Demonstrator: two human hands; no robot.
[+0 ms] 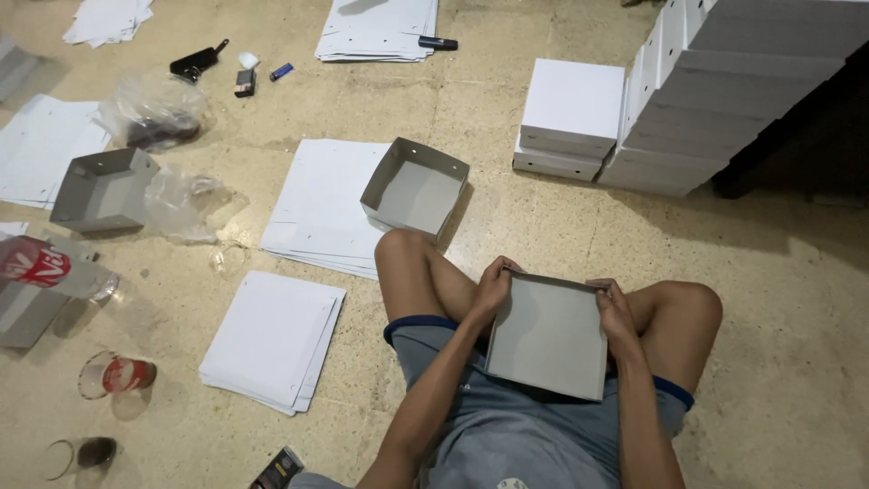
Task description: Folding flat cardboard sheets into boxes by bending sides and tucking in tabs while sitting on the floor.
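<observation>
Tiled floor, seen from above; a tall stack of finished white boxes is noted at its upper right corner, with a shorter stack of two just beside it. Flat white card blanks lie in piles toward the left, an open grey tray resting on one pile. The half-folded grey cardboard box is held over the lap, between the crossed knees, open face up, its far wall raised and pointing away from the body; its long axis is judged to run near to far, slightly tilted. The left hand is clamped on the far left corner, the right hand on the far right corner. The card is judged light, thin, stiff along folds yet easily creased; best gripped at corners and walls.
</observation>
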